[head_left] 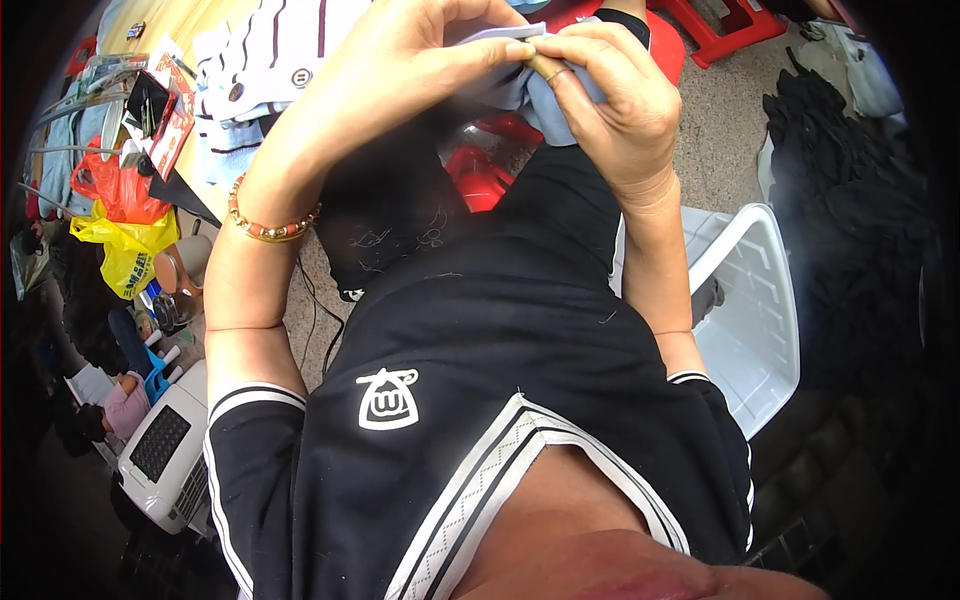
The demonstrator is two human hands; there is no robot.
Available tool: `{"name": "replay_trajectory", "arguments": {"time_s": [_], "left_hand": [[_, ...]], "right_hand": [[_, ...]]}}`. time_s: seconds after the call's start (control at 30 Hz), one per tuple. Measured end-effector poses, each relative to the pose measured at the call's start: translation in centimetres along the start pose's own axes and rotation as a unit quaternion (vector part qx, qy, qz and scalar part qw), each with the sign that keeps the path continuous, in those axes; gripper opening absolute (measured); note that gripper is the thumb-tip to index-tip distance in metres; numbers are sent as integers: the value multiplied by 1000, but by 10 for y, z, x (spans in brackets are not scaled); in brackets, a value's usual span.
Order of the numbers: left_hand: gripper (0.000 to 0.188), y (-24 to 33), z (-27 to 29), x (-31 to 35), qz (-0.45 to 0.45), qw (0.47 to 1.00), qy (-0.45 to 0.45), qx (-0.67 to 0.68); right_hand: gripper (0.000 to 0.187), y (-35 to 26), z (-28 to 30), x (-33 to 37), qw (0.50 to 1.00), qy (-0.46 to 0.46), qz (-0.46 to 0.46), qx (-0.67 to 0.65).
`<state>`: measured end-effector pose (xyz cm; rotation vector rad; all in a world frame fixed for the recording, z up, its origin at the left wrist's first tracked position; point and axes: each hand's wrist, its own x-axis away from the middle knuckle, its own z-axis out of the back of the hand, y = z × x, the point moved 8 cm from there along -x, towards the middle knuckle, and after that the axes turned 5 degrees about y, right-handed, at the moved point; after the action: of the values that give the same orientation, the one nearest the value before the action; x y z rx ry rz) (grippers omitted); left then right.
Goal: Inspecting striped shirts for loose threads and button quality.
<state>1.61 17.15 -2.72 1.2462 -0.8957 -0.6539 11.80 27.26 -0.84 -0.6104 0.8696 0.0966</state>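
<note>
At the top of the head view, both hands meet over a piece of light blue cloth [548,112]. My left hand [425,50] is closed, its thumb and fingers pinching the cloth's pale, straight edge. Against that same edge, my right hand [625,100] is closed in a pinch, and a thin band circles one of its fingers. Whether anything small sits between the right fingertips, I cannot make out. The cloth hangs below the hands, over my black-clad lap. Beside my left forearm, a striped knit garment [265,55] with dark buttons lies on a wooden table [205,14].
A white plastic basket [765,310] stands by my right elbow, with a heap of black cloth [850,200] beyond it. Red plastic stools [715,35] are at the upper right. Red [120,185] and yellow bags [125,250] hang at the left, near a white machine-like box [165,450] and another person [128,405].
</note>
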Motion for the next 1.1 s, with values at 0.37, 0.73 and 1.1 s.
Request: {"name": "replay_trajectory", "arguments": {"time_s": [0.37, 0.73, 1.1], "left_hand": [[19, 6, 10, 6, -198, 964, 99, -150], [19, 34, -2, 26, -344, 877, 94, -323], [21, 38, -4, 40, -389, 854, 112, -326]], "right_hand": [[37, 20, -2, -9, 988, -20, -109, -108], [24, 44, -20, -1, 879, -136, -257, -378], [20, 29, -23, -12, 847, -166, -289, -415]]}}
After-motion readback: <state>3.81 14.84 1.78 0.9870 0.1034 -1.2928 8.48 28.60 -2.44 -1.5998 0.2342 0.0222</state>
